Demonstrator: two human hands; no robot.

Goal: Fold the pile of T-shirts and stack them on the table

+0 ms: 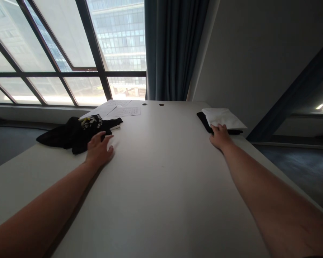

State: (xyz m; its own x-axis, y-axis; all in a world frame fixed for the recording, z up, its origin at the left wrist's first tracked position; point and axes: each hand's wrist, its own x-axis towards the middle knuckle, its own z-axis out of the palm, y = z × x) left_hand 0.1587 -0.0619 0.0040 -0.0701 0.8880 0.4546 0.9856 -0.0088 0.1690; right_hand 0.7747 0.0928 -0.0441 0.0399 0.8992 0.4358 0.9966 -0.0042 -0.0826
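My left hand [99, 148] is over the left part of the white table, fingers apart and nothing held. Just beyond it lies a crumpled black garment [76, 134] with a white and yellow print. On the right, my right hand [220, 137] touches the near edge of a folded white cloth [223, 118], its fingers bent at that edge. Under the white cloth is a folded black cloth [204, 122], showing at the left and front. Whether the right fingers grip any fabric is too small to tell.
The white table [156, 186] stretches away from me. Printed papers [126, 111] lie at its far left, near two round holes in the far edge. Behind stand large windows and a dark blue curtain [174, 50], with a grey wall to the right.
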